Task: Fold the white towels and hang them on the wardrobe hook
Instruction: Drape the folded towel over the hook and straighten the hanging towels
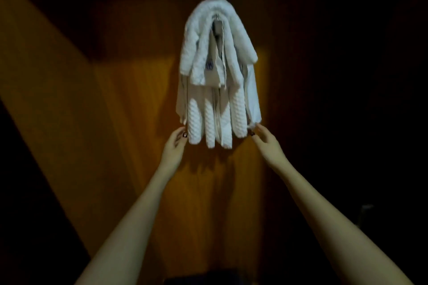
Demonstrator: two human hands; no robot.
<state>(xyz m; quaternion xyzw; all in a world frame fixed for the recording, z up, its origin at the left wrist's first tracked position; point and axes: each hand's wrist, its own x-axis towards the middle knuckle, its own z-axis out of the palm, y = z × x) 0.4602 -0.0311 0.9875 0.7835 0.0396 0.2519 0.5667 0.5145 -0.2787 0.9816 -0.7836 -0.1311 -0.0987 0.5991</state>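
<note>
Several folded white towels [217, 81] hang draped over a metal hook [217, 23] on the brown wooden wardrobe panel [129, 99]. Their ribbed lower ends dangle in a bunch. My left hand [173, 146] reaches up to the bottom left corner of the bunch, fingers relaxed, fingertips at the towel edge. At the bottom right corner is my right hand [266, 141], fingers loosely extended and just touching the edge there. Neither hand grips the cloth.
The room is dim. Dark shadow covers the right side and the lower left. A lit slanted band of wood [46, 88] runs along the left. A small dark object [366, 213] sits low at the right.
</note>
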